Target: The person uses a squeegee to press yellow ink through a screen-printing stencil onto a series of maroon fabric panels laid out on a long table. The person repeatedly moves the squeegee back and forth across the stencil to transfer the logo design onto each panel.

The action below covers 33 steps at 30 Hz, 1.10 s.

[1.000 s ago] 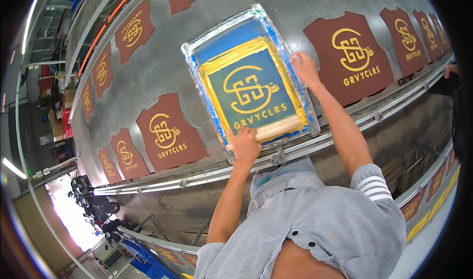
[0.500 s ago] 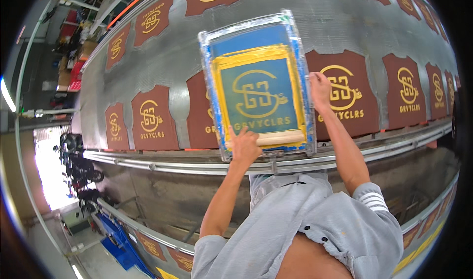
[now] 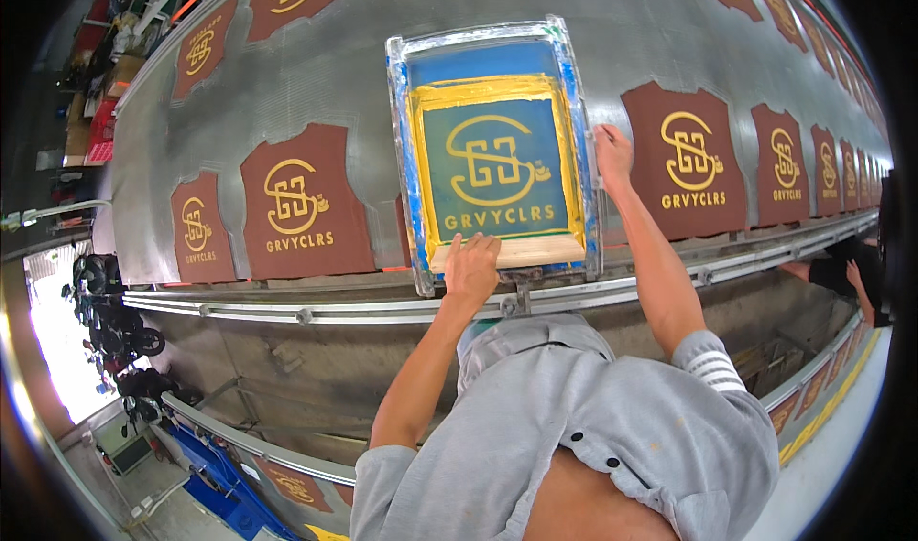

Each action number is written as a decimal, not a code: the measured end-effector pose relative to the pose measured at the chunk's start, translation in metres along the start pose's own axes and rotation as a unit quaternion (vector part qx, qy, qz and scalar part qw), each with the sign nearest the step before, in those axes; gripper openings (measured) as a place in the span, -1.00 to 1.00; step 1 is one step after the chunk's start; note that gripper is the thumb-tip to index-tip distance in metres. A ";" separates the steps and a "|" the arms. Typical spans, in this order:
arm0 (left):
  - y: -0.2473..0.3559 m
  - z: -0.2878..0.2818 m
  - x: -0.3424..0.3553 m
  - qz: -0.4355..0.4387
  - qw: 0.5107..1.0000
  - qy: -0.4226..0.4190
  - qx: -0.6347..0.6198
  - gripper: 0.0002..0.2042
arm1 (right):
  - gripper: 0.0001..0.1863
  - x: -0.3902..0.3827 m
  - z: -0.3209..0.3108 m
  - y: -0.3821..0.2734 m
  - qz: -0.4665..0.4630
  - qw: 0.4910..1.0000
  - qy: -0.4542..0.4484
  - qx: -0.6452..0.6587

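A screen-printing frame (image 3: 483,36) with yellow tape borders and blue mesh lies on the long grey table, its stencil design showing gold. Along its near end rests a pale wooden squeegee (image 3: 543,251). My left hand (image 3: 471,264) is closed over the squeegee's left part, with fingers bent over the top. At the frame's right edge my right hand (image 3: 613,154) is closed, gripping the side rail. A printed maroon shirt panel (image 3: 660,116) lies just right of that hand, and another maroon panel (image 3: 339,154) lies left of the frame. Whatever is under the frame is mostly hidden.
The grey table (image 3: 368,73) carries several more printed panels in rows. A metal rail (image 3: 382,307) runs along its near edge, between the table and me. Another person's arm (image 3: 854,278) shows at the far right. Motorcycles (image 3: 115,326) stand at the left.
The frame has straightened from a slight tilt and sits apart from the printed panel on its right, which it touched or overlapped before. My left fingers have drawn together over the squeegee.
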State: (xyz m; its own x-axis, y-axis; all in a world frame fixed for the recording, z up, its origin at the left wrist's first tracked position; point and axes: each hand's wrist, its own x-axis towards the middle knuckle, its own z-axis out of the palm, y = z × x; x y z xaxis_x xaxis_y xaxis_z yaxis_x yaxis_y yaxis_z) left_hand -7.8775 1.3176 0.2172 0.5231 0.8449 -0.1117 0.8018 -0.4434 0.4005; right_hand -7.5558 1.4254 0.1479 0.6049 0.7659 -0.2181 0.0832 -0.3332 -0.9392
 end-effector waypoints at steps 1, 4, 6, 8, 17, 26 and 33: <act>0.002 0.001 -0.006 0.010 1.000 0.030 -0.003 -0.63 | -0.74 0.004 0.003 0.004 -0.010 1.000 0.008 -0.008; 0.009 0.002 -0.022 0.017 0.998 0.062 -0.006 -0.60 | -0.71 0.004 0.005 0.006 -0.017 0.997 0.021 -0.067; 0.011 -0.008 -0.019 -0.016 0.999 0.003 -0.032 -0.62 | -0.70 0.003 0.007 0.001 -0.032 0.995 0.032 -0.094; 0.013 -0.025 -0.001 -0.082 0.991 -0.103 -0.015 -0.66 | -0.69 -0.001 0.009 -0.007 -0.048 0.992 0.039 -0.111; -0.038 -0.043 0.144 -0.111 0.882 -0.458 0.015 -0.65 | -0.62 -0.006 0.000 -0.026 -0.203 0.919 0.042 -0.335; -0.068 -0.085 0.222 -0.069 0.991 -0.112 0.015 -0.74 | -0.76 0.015 0.071 -0.139 -0.258 0.704 -0.383 -0.539; -0.112 -0.106 0.254 -0.080 0.985 -0.106 0.112 -0.81 | -0.89 0.061 0.103 -0.127 -0.373 0.730 -0.299 -0.488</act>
State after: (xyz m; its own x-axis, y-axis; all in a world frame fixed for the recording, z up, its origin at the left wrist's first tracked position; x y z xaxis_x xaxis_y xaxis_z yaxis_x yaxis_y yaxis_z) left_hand -7.8647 1.6133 0.2404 0.4148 0.8386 -0.3531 0.9099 -0.3847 0.1551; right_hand -7.6111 1.5706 0.2267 -0.3268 0.9406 -0.0920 0.9142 0.2899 -0.2832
